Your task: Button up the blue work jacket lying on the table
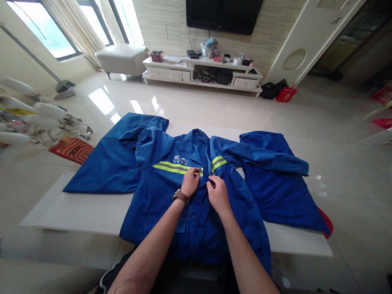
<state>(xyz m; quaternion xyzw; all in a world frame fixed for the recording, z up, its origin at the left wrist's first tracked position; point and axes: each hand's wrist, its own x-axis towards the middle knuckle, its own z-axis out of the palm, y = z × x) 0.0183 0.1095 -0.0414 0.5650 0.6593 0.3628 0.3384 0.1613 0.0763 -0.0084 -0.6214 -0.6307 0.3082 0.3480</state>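
Note:
A blue work jacket [165,190] with yellow-and-grey reflective strips and white chest lettering lies spread out, collar away from me, its lower edge hanging toward me. My left hand [190,183], with a brown-strapped watch on the wrist, is closed on the jacket's front edge beside the left strip. Close by, my right hand [218,194] pinches the opposite front edge just below the other strip. The front is partly parted at the chest, with a button showing lower down. The fingertips partly hide the cloth they hold.
Folded blue cloth [102,163] lies left of the jacket, and more folded blue cloth [275,196] lies right, both on a white table [61,208]. Something red [327,223] shows beneath the right one. Farther off stand a white TV cabinet [171,74] and a pale stool [121,57].

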